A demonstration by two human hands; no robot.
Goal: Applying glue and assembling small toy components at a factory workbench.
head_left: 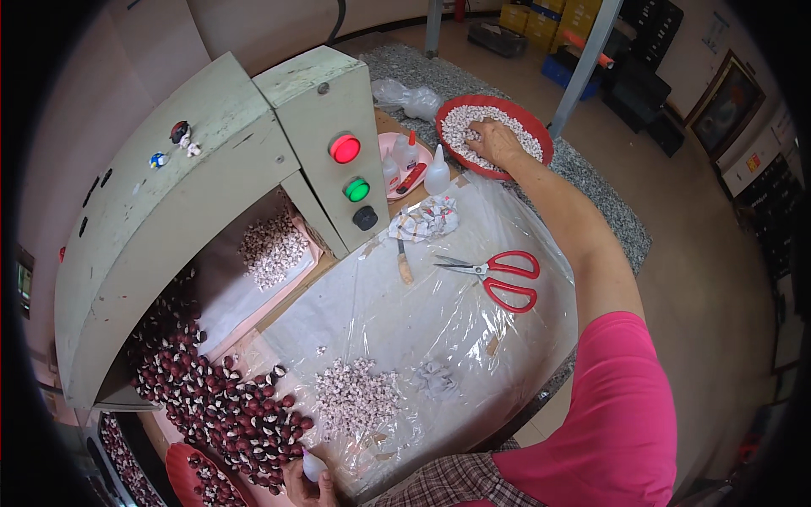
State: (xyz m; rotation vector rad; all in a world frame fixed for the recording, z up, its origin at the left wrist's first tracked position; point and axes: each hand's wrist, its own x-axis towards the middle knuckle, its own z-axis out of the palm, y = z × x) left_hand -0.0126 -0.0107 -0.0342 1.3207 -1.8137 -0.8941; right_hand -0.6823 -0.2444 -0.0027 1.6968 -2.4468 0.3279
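At the lower edge my left hand (307, 488) is wrapped round a small white squeeze bottle (313, 466), beside the heap of dark red, round pieces with pale tips (241, 397). My right arm stretches to the far right, where my right hand (498, 144) dips into a red basin (547, 145). Its fingers are curled down among small whitish-pink pieces (473, 116) that fill the basin; the fingertips are partly hidden. Another pile of such small pieces (356, 397) lies on the plastic-covered table (490, 355), near my left hand.
Red-handled scissors (512, 267), a small knife (404, 264) and crumpled cloth (425, 218) lie mid-table. A pink tray (397, 142) holds bottles, with a white nozzle bottle (437, 173) alongside. The arched grey machine (194, 169) stands at left, and a red dish (182, 473) lower left.
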